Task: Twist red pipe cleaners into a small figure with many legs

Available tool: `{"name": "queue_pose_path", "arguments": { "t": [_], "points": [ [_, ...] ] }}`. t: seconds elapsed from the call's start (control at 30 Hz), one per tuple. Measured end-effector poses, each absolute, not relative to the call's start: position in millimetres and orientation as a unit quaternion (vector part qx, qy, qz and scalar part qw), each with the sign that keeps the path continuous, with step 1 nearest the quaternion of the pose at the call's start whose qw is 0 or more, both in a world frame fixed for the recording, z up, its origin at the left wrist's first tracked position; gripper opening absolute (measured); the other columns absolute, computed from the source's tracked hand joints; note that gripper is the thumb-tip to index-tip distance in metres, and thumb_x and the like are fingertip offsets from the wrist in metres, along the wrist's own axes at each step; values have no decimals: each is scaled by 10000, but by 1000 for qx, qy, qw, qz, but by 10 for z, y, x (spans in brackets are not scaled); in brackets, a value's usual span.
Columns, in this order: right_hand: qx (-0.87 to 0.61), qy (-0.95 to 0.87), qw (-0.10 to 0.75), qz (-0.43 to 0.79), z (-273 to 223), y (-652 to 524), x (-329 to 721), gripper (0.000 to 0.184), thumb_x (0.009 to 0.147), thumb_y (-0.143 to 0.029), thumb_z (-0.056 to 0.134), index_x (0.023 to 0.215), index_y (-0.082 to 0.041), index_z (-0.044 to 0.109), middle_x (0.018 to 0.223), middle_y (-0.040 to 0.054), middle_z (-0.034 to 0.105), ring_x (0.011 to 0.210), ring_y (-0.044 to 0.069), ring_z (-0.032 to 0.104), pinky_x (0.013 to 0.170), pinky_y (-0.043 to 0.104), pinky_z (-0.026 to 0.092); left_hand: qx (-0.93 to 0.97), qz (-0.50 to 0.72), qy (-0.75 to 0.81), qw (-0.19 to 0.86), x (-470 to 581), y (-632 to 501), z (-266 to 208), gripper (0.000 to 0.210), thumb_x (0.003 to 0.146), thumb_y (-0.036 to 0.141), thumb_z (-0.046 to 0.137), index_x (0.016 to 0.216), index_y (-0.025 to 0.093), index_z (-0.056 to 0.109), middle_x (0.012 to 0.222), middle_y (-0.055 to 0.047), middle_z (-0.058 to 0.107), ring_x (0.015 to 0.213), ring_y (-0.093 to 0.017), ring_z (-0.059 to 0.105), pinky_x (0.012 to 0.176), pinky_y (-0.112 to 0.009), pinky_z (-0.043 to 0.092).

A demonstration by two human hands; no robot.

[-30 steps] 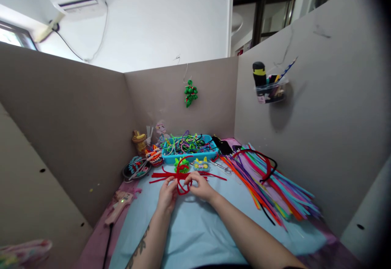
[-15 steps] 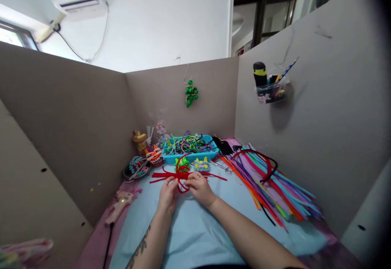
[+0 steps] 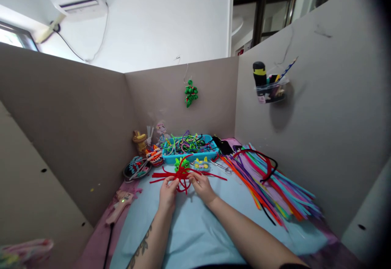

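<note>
Red pipe cleaners, crossed and bent into loops, are between my two hands above the blue cloth. My left hand pinches them on the left side, near the crossing. On the right, my right hand pinches a red strand with thumb and forefinger. Straight red ends stick out to both sides, and one rises upward. Just behind sit a green fuzzy figure, partly covered by the red strands, and a blue and yellow fuzzy figure.
A blue basket of tangled stems stands at the back. Scissors lie right of the figures, beside a spread of coloured pipe cleaners. At left are a dark bowl and a pink glue gun. Grey panels enclose the table.
The red loops between my hands have shifted, and a short strand now points down below the crossing. My right hand has moved slightly; my left hand stays about in place.
</note>
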State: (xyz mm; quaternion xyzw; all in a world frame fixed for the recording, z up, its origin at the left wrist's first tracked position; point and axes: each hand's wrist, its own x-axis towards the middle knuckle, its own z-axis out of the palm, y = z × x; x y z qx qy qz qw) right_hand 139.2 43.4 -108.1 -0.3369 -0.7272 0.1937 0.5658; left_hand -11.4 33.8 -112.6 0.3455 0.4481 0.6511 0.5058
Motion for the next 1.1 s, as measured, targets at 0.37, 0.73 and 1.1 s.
{"name": "queue_pose_path", "arguments": {
  "t": [0.37, 0.73, 1.1],
  "points": [
    [-421, -677, 566, 211, -1086, 422, 1267, 75, 716, -248, 612, 764, -202, 647, 818, 34, 617, 854, 191, 551, 796, 309, 435, 418, 629, 458, 469, -29, 298, -1135, 385, 572, 326, 742, 833, 177, 503, 595, 13, 649, 503, -94, 543, 505, -183, 330],
    [-435, -705, 513, 223, -1188, 528, 1327, 93, 719, -287, 617, 710, -206, 663, 837, 24, 597, 899, 188, 515, 857, 320, 389, 451, 618, 448, 462, -19, 268, -1108, 361, 578, 294, 735, 828, 180, 502, 566, 28, 628, 508, -94, 545, 530, -185, 357],
    [-405, -719, 511, 240, -1116, 559, 1368, 89, 752, -234, 581, 721, -207, 659, 791, 19, 626, 826, 180, 557, 823, 325, 412, 431, 635, 450, 456, -53, 309, -1138, 388, 563, 317, 748, 832, 175, 508, 588, 16, 630, 510, -104, 566, 511, -187, 377]
  ]
}}
